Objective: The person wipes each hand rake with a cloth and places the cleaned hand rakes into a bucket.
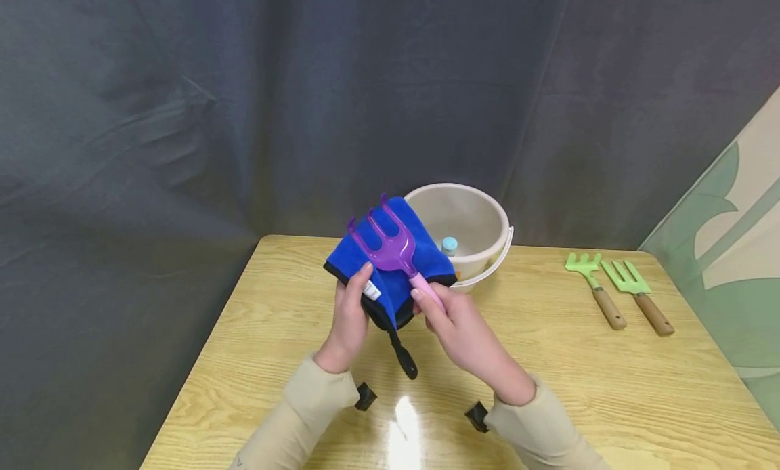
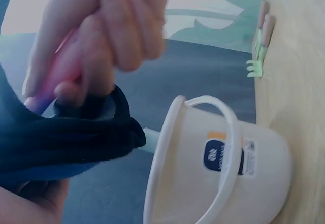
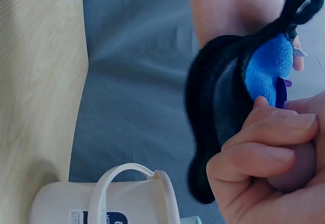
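A blue cloth (image 1: 426, 253) with black edging, a white tag and a black hanging loop is raised over the table. My left hand (image 1: 349, 321) grips it from the left, thumb on top and the other fingers hidden beneath. Against the cloth's upper face lies a purple hand rake (image 1: 393, 250) with three curved tines. Its pink handle is in my right hand (image 1: 464, 329), with fingers curled round it, also plain in the left wrist view. In the right wrist view the cloth (image 3: 266, 69) sags under the fingers, and little of the rake shows.
Just behind the cloth stands a white bucket (image 1: 475, 216) with its handle lowered to one side and a light-blue-topped item (image 1: 449, 244) inside. A green hand rake (image 1: 586, 267) and a green fork (image 1: 627, 279), both wooden-handled, lie at right. A dark curtain (image 1: 390, 104) hangs behind.
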The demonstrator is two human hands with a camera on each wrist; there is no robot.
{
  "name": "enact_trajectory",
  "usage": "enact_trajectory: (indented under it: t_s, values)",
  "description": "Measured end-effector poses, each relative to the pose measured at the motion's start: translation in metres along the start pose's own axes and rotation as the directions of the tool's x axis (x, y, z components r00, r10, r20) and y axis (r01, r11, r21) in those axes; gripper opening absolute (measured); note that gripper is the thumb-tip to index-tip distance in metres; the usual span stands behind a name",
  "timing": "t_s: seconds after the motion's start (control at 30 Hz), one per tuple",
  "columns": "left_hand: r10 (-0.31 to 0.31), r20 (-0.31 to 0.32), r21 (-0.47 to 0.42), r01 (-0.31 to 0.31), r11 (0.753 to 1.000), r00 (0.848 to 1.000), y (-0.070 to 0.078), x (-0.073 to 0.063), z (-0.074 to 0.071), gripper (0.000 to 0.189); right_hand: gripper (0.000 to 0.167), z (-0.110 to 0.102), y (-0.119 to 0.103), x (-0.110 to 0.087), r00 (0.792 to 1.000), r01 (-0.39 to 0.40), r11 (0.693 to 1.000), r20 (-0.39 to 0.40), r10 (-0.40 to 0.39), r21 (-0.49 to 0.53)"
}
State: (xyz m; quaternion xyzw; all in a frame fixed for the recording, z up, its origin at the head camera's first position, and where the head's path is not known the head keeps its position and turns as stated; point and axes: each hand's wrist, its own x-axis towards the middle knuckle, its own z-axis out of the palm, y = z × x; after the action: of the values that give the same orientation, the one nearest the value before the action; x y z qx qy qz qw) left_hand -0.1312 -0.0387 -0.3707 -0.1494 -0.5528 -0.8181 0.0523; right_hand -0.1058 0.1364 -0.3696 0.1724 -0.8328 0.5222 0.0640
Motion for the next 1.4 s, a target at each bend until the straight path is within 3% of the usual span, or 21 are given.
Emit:
enact_trajectory:
  t_s: [0.2, 0.37, 0.5, 0.6, 0.83, 0.93, 1.13, 1.23, 1.4]
  values:
    - [0.07, -0.042, -0.025, -0.071, 0.997, 0.997, 0.01, 0.011, -0.008, 0.058, 0.026, 0.001, 0.003, -0.003, 0.999, -0.001, 1.0, 0.049, 0.001, -0.005]
    - [0.131, -0.043, 0.013, -0.13, 0.991, 0.99, 0.017, 0.019, -0.017, 0.052, 0.027, -0.001, 0.004, -0.006, 0.996, -0.009, 1.0, 0.084, 0.008, 0.014]
    - [0.249, 0.005, 0.074, -0.249, 0.966, 0.968, 0.023, 0.027, -0.023, 0.047, 0.027, -0.001, 0.007, -0.009, 0.992, -0.029, 0.999, 0.122, 0.026, 0.021]
    - [0.297, 0.026, 0.074, -0.298, 0.952, 0.955, 0.026, 0.031, -0.025, 0.048, 0.027, 0.001, 0.009, -0.01, 0.99, -0.046, 0.999, 0.135, 0.044, 0.013]
    - [0.257, -0.057, 0.002, -0.257, 0.966, 0.965, 0.02, 0.028, -0.021, 0.039, 0.028, 0.006, 0.01, -0.01, 0.99, -0.051, 0.999, 0.128, 0.051, -0.004]
    - [0.265, -0.08, -0.014, -0.267, 0.964, 0.961, 0.015, 0.026, -0.017, 0.037, 0.028, 0.007, 0.009, -0.01, 0.992, -0.048, 0.999, 0.115, 0.049, -0.009]
    - [0.312, -0.064, 0.097, -0.305, 0.947, 0.948, 0.011, 0.024, -0.013, 0.044, 0.026, 0.008, 0.007, -0.01, 0.992, -0.066, 0.998, 0.104, 0.066, -0.01]
    - [0.285, -0.066, 0.111, -0.276, 0.955, 0.956, 0.01, 0.023, -0.011, 0.045, 0.026, 0.008, 0.006, -0.01, 0.993, -0.069, 0.998, 0.101, 0.069, -0.003]
    - [0.193, -0.094, 0.052, -0.189, 0.981, 0.977, 0.007, 0.018, -0.008, 0.043, 0.026, 0.009, 0.007, -0.009, 0.996, -0.05, 0.999, 0.078, 0.051, -0.01]
